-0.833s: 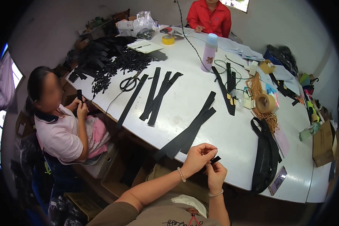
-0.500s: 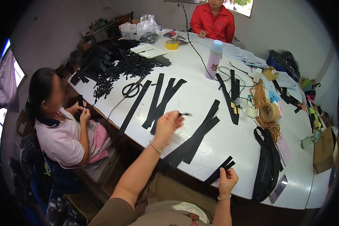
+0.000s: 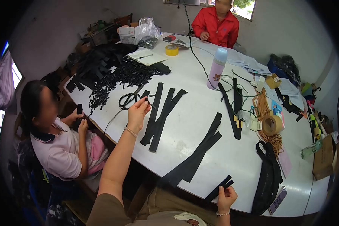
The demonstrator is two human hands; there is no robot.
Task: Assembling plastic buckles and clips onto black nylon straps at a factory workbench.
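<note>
Grey walls (image 3: 56, 34) – bright windows (image 3: 245, 4) – big white table (image 3: 199, 124).

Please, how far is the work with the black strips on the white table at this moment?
Done, it seems: a big heap of small black cut pieces lies at the table's far left. In hand: the left hand reaches out over the table with a small dark piece near the scissors, and the right hand holds a short black strip at the near edge. Left: several long black strips lie uncut on the white table.
</note>
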